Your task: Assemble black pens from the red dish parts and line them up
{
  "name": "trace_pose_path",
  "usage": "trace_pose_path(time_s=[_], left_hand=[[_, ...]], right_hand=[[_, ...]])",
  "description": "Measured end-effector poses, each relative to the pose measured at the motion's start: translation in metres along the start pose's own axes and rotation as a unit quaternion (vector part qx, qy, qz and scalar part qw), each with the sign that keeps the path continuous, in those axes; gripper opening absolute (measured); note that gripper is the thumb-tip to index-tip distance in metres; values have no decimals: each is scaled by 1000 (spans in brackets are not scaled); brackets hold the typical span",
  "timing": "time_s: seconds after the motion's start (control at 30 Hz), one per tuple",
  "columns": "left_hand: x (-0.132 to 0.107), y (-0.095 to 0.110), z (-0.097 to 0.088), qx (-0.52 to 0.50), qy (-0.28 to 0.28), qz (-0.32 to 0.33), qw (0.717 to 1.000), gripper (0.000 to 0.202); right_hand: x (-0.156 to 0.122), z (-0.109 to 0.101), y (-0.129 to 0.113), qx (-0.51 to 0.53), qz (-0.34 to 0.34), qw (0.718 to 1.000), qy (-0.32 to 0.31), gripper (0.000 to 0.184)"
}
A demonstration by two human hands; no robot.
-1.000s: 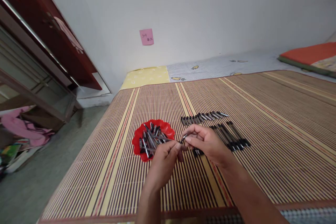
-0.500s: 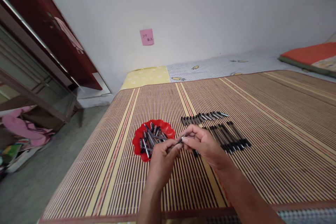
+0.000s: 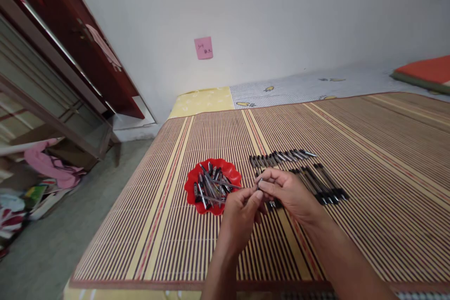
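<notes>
My left hand is closed, its thumb and fingers pinching a small dark pen part. Fingertips of my right hand meet it there and close on the same part; most of it is hidden by the fingers. To the left, a red scalloped bowl holds a jumble of loose pen parts, with clear tubes sticking out toward my left hand. Beyond my hands lies a slanted row of short black and silver pen pieces. Right of my right hand, several long black-ended pens lie side by side, partly covered by it.
A striped bamboo mat covers the bed. Along the wall runs patterned bedding, and folded orange cloth sits at far right. A pink note is on the wall. Clutter lies by the shelf at left.
Both hands have shifted slightly right, away from the red bowl, still pinched together at the pen part. The whole view has also slid a little. The laid-out rows look the same.
</notes>
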State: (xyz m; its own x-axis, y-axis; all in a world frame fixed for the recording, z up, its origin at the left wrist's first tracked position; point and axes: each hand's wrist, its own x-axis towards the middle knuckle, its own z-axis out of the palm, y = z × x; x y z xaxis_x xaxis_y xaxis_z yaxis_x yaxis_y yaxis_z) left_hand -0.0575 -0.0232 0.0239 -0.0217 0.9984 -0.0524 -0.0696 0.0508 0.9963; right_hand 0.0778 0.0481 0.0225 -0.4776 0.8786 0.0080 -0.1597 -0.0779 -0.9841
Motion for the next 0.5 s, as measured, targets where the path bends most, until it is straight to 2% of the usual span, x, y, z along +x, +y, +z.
trace_pose_path(time_s=[0.1,0.13,0.2,0.23,0.3,0.33,0.4,0.5], left_hand=[[0,4,-16,1,-1,5,1000,38],[0,6,-27,17,30,4,999,34],[-2,7,-54,50,146,6,988,33],[-3,7,-68,70,216,21,974,30],[-6,4,-92,123,285,39,950,23],[-7,1,-101,155,283,39,946,18],[-9,-2,-110,226,245,35,942,12],[-10,-2,-105,362,185,25,913,26]], right_hand=[[1,-6,0,37,-13,998,50,26],[2,-10,0,57,-16,995,76,26],[4,-22,-1,114,-24,984,134,27],[5,-28,-2,145,-29,975,164,27],[6,-39,-3,200,-41,954,218,30],[7,-42,-3,221,-46,944,239,31],[9,-47,-3,245,-53,932,262,33],[9,-48,-2,252,-58,930,263,35]])
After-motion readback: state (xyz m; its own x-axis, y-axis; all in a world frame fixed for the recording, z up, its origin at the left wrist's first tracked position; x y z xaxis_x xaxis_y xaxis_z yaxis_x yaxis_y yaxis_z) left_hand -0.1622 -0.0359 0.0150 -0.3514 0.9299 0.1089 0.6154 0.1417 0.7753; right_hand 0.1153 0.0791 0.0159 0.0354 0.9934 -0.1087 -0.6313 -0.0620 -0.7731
